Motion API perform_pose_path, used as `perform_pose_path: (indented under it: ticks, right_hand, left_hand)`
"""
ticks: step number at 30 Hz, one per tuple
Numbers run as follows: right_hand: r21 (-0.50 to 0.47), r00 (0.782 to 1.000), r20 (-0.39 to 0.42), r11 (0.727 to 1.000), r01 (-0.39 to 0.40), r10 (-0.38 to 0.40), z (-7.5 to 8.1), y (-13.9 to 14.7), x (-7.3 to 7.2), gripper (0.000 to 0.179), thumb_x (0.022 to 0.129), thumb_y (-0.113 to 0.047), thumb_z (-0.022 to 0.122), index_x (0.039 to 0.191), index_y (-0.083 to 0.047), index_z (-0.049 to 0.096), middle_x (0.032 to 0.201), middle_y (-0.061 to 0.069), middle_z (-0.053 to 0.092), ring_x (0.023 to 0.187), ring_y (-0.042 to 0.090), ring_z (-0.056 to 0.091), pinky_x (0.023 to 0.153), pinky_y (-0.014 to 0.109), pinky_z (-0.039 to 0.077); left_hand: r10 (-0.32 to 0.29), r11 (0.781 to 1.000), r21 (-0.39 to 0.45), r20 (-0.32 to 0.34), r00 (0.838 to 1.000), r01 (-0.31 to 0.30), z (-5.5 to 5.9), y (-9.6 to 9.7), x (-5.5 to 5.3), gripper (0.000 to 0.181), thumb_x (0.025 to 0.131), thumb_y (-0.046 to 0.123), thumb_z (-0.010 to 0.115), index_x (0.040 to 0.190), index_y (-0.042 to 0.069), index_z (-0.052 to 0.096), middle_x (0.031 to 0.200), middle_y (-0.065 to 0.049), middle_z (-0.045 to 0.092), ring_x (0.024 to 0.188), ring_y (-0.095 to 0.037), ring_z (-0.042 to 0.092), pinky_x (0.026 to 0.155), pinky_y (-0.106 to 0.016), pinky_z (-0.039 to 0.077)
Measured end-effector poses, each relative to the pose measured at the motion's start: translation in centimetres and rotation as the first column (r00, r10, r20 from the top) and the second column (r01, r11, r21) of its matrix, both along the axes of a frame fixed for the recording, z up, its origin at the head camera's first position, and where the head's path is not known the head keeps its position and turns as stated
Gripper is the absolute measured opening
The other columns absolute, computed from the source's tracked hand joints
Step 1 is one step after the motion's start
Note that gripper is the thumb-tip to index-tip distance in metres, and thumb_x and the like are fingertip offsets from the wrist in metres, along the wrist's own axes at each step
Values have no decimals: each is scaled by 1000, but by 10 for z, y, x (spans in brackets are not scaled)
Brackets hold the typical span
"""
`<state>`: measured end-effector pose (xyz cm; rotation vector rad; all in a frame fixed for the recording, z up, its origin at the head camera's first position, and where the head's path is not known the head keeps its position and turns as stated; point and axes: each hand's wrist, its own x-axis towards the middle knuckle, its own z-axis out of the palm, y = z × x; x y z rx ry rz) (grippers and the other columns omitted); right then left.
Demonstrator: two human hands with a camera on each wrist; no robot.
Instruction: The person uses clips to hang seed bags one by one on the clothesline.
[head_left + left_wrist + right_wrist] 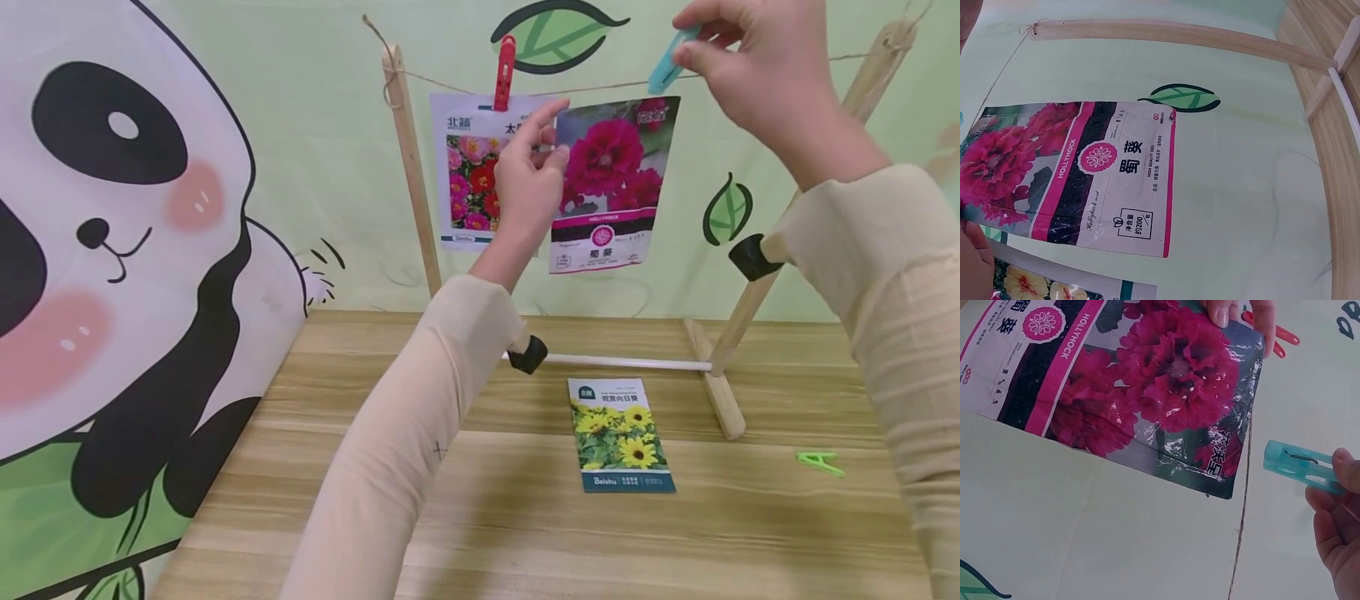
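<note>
My left hand (529, 179) holds a hollyhock seed packet (606, 187) by its upper left edge, against the twine line (600, 87). Magenta flowers and the word HOLLYHOCK show on it in both wrist views. Between the thumb and fingers of my right hand (776, 79) is a light blue clothespin (1300, 465), just above the packet's top edge and apart from it in the right wrist view. To the left, a second seed packet (467, 196) with pink and red flowers hangs from the line by a red clothespin (505, 75), partly behind my left hand.
Wooden posts (411, 167) hold the line at both sides, with a white rod (630, 361) low between them. A sunflower seed packet (621, 433) and a green clothespin (821, 462) lie on the wooden table (510, 533). Behind stands a panda-printed backdrop (360, 167).
</note>
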<state>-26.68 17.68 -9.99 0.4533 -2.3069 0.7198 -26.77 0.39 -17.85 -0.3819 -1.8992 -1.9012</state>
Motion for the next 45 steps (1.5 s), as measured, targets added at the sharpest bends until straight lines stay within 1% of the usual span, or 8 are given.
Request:
perform_pose_path:
  ticks: [9, 14, 19, 24, 28, 32, 39, 45]
  right_hand:
    - [-18, 1000, 31, 1000, 3, -2, 1, -4, -3, 31, 87, -23, 52, 110, -3, 61, 89, -22, 44, 80, -3, 41, 71, 12, 33]
    - [-7, 999, 33, 1000, -5, 5, 3, -6, -5, 31, 88, -23, 51, 110, -2, 61, 91, -19, 45, 82, -1, 41, 73, 12, 34]
    - [-20, 998, 66, 1000, -12, 13, 5, -8, -8, 31, 88, -21, 51, 110, -2, 60, 93, -16, 47, 83, 1, 42, 77, 13, 37]
    - [-34, 996, 87, 999, -33, 36, 6, -10, -11, 30, 88, -19, 51, 109, 0, 59, 94, -14, 48, 83, 3, 42, 77, 13, 38]
    - [-61, 991, 119, 997, -57, 64, 6, -12, -12, 29, 88, -19, 51, 108, 1, 59, 90, -15, 47, 83, 4, 41, 73, 13, 36]
    - [-46, 989, 135, 998, -51, 56, 5, -13, -12, 28, 88, -18, 50, 108, 0, 59, 88, -15, 45, 84, 5, 41, 72, 13, 36]
    - [-1, 987, 159, 1000, -18, 18, 4, -13, -14, 29, 89, -21, 48, 110, -3, 59, 92, -9, 49, 85, 6, 40, 70, 13, 36]
    - [25, 986, 166, 1000, -14, 10, 4, -14, -14, 30, 90, -22, 46, 111, -4, 59, 95, -7, 48, 86, 7, 39, 69, 13, 36]
  left_hand:
    - [12, 1000, -4, 6, 1000, -12, 0, 1, -2, 39, 86, -5, 47, 121, 13, 54, 89, -2, 45, 63, -10, 42, 52, -12, 34]
    - [12, 1000, 1, 11, 1000, -12, 1, 1, -2, 40, 86, -5, 47, 121, 13, 54, 89, -2, 45, 64, -10, 44, 53, -12, 35]
    - [14, 1000, -1, 14, 1000, -14, 1, 2, -2, 40, 86, -5, 47, 121, 13, 54, 89, -1, 45, 65, -10, 44, 54, -12, 36]
    - [23, 1000, -9, 16, 1000, -23, 0, 2, -3, 40, 86, -5, 48, 121, 13, 54, 91, -1, 46, 67, -10, 45, 54, -12, 36]
    - [34, 999, -18, 12, 999, -33, 1, 2, -3, 39, 87, -4, 48, 121, 14, 54, 91, -1, 46, 67, -10, 45, 54, -12, 36]
    - [40, 999, -25, 4, 999, -40, 1, 2, -2, 39, 87, -4, 47, 120, 14, 54, 91, -2, 46, 66, -10, 44, 53, -12, 35]
    - [57, 998, -42, 11, 998, -57, 0, 3, -1, 38, 87, -2, 47, 121, 14, 54, 92, -2, 47, 69, -11, 45, 54, -12, 36]
    - [64, 997, -46, 11, 998, -63, 0, 3, 2, 38, 87, -3, 47, 121, 14, 54, 92, -2, 47, 68, -11, 44, 53, -12, 35]
